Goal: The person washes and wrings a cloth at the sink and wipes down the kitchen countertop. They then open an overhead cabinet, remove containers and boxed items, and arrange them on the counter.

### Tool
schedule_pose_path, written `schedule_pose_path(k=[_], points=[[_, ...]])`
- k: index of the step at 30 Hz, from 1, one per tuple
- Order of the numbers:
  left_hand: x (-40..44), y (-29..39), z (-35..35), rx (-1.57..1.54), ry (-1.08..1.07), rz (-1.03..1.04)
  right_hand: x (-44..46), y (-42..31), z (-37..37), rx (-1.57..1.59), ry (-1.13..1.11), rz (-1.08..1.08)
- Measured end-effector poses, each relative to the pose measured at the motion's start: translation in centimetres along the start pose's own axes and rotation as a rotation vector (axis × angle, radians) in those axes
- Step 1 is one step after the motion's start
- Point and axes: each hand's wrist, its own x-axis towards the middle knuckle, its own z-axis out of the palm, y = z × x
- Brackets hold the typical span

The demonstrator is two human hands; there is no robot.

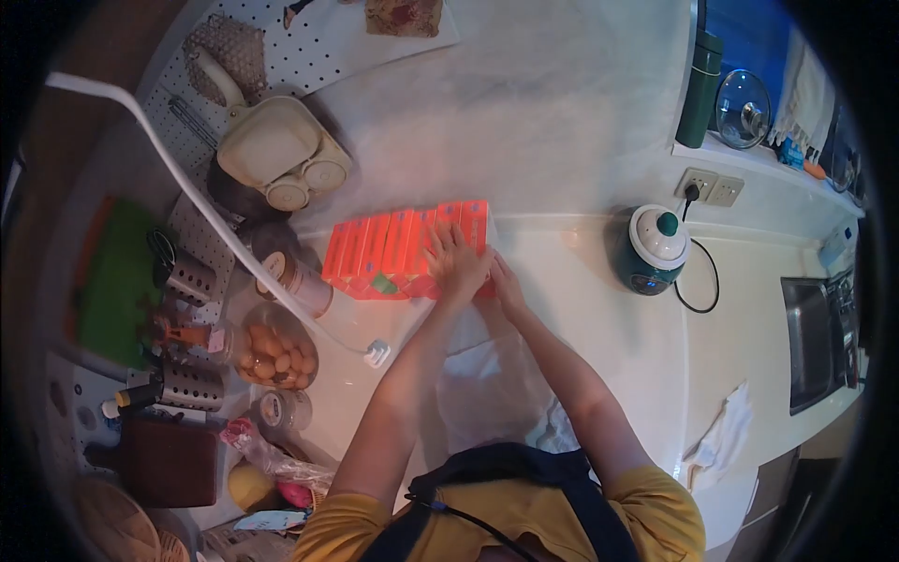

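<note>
A row of several orange-red boxes stands side by side against the wall on the white counter. My left hand and my right hand are both at the right end of this row. One hand lies over the front of the boxes with its fingers spread. The other is beside the end box, its fingers stretched along the box's side. A green patch shows on the front of the row. Below my hands, a crumpled translucent plastic bag lies on the counter close to my body.
A white power strip cable crosses the left side, ending near a jar of eggs. Containers, a cutting board and pans are at the left. At the right are a small cooker, a cloth and a sink.
</note>
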Motion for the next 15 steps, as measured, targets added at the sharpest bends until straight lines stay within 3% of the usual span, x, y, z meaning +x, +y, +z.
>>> schedule_pose_path(k=[2,4,8,11,15], points=[[0.5,0.2,0.2,0.065,0.127,0.106,0.2,-0.4,-0.6,-0.004,-0.107,0.091],[0.6,0.4,0.4,0.116,-0.053,0.015,0.7,-0.4,-0.9,-0.04,-0.122,0.054],[0.7,0.4,0.5,0.026,0.012,-0.011,1.3,-0.4,-1.1,-0.096,-0.164,0.012],[0.1,0.4,-0.6,-0.057,-0.024,0.057,-0.1,-2.3,-1.0,-0.34,-0.024,-0.023],[-3.2,0.5,-1.7,-0.135,-0.041,0.12,-3.3,-5.9,-0.2,-0.163,-0.017,-0.159]])
